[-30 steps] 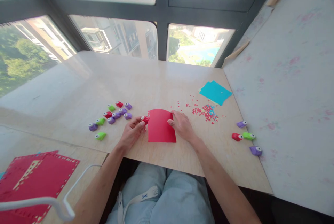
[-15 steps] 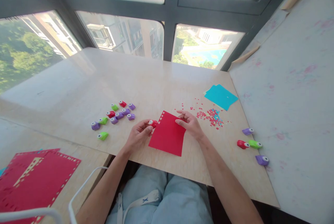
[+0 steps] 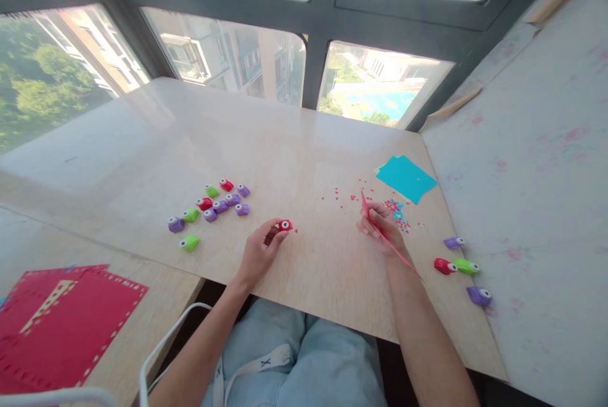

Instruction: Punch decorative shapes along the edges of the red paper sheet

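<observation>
My left hand (image 3: 263,245) is closed on a small red craft punch (image 3: 285,225), held low over the table. A tiny red paper cut-out (image 3: 296,231) lies just right of the punch. My right hand (image 3: 382,230) grips a red sheet of paper (image 3: 387,241), which is turned nearly edge-on, so its face hardly shows. Beyond that hand lies a scatter of red and blue paper cut-outs (image 3: 398,214), partly hidden by the hand.
Several purple, green and red punches (image 3: 221,206) lie to the left, and more punches (image 3: 455,266) near the right wall. Blue paper sheets (image 3: 407,178) lie at the back right. Punched red sheets (image 3: 90,318) and a white cable (image 3: 161,347) are at lower left.
My right hand has drawn the red sheet away to the right and tilted it on edge. The punch stays in my left hand, and a red cut-out now shows on the table beside it.
</observation>
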A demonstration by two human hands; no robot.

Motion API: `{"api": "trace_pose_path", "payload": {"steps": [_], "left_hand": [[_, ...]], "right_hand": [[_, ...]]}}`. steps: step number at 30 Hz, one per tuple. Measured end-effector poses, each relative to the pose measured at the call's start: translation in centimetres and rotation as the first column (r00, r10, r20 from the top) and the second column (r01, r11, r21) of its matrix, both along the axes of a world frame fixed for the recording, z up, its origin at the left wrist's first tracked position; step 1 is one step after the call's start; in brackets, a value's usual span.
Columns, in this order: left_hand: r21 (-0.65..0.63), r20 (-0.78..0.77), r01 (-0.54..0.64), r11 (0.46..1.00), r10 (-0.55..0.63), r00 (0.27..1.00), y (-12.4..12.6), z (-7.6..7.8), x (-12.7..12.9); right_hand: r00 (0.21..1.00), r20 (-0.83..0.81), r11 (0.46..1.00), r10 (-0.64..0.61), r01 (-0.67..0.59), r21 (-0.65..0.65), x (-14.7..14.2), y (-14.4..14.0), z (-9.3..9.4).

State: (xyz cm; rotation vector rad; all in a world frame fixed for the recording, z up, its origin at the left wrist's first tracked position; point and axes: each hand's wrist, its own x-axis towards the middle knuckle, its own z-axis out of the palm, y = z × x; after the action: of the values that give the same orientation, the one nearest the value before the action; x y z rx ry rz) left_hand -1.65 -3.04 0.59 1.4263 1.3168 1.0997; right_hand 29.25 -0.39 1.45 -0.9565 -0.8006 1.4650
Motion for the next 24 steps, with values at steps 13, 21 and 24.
{"api": "trace_pose_path", "payload": {"steps": [13,21,24], "left_hand": [[0.19,-0.455,-0.066,0.98,0.148,0.878,0.1,-0.3,0.4],[0.185,-0.718,0.099,0.978,0.066,0.693,-0.6,-0.3,2.2],[0.161,-0.772,0.068,0.985,0.083,0.63,-0.5,-0.3,2.9]], "right_hand": [[0.992,-0.079,0.985,0.1,-0.11,-0.136,-1.9,-0.5,0.9],[0.988,-0.096,0.981,0.117,-0.13,-0.143,-2.2,-0.2,1.1],[0.985,-0.103,0.981,0.137,-0.15,-0.123,-2.1,-0.2,0.9]]}}
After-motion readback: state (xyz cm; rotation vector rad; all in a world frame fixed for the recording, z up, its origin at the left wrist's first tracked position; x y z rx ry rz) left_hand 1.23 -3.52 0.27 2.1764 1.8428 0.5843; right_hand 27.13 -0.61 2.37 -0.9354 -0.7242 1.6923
